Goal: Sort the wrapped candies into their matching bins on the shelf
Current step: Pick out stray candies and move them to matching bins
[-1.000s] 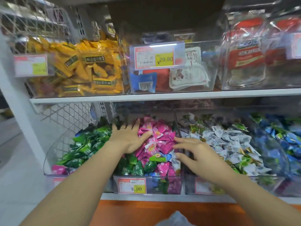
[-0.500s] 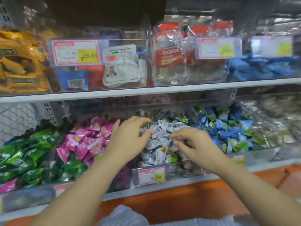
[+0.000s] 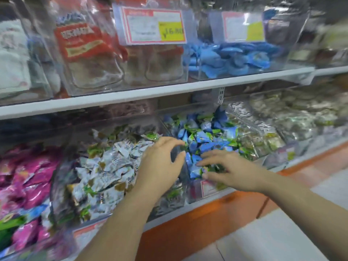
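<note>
On the lower shelf stand clear bins of wrapped candies: pink ones (image 3: 28, 178) at the left, white ones (image 3: 109, 166) in the middle, blue-and-green ones (image 3: 205, 138) to their right. My left hand (image 3: 160, 164) hovers at the divider between the white and blue bins, fingers loosely curved with nothing between them. My right hand (image 3: 229, 170) lies low over the front of the blue candies, fingers stretched leftward and touching the wrappers. I cannot see a candy held in either hand.
A further clear bin of pale green-grey candies (image 3: 293, 117) sits at the right. The upper shelf (image 3: 150, 91) carries bins of red-labelled packs (image 3: 84, 46) and blue packets (image 3: 235, 55) with price tags. An orange shelf base (image 3: 207, 219) and pale floor lie below.
The view and both hands have shifted rightward along the shelf, from the pink bin, past the white bin, to the edge of the blue bin.
</note>
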